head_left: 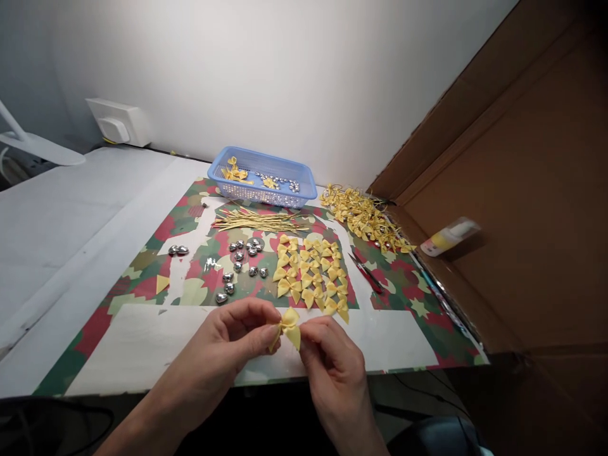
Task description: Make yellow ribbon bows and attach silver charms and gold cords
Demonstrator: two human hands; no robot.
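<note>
Above the desk (pixel 95 218): yellow bow (pixel 291 326), pinched by left hand (pixel 232 339), likely for steadiness; right hand (pixel 336 362), fingertips together alongside. Bow rows (pixel 311 279); seemingly for counting.

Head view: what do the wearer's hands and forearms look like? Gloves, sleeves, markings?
Left hand and right hand are bare: no gloves, rings or watch visible. No sleeve shows on the left forearm or right forearm. No cables or clear markings on either.
</note>
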